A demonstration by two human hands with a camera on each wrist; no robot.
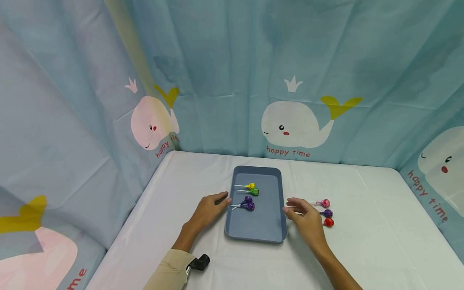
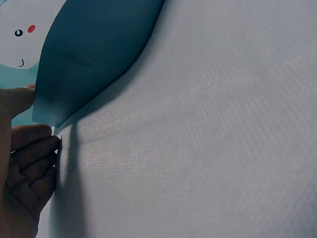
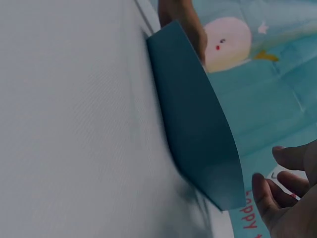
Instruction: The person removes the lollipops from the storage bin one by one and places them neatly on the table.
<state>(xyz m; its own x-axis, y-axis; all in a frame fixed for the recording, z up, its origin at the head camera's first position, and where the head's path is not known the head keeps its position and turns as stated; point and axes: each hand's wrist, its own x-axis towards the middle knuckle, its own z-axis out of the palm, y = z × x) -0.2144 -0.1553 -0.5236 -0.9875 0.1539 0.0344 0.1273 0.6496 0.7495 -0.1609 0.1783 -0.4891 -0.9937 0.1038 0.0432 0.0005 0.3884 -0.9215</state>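
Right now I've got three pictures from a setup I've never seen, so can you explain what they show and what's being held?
There's no machine here, just a person's left hand and right hand. The wide picture is taken from the person's head, looking forward and down. The other two are taken from the left and right wrists, each looking at that hand's work.

A grey-blue tray sits on a white table, with a yellow lollipop, a green lollipop and two purple lollipops inside. To its right lie a pink lollipop, a third purple lollipop and a red lollipop.

Neither hand holds a lollipop. The right one is loosely open beside the tray; I can't tell whether the left one grips it.
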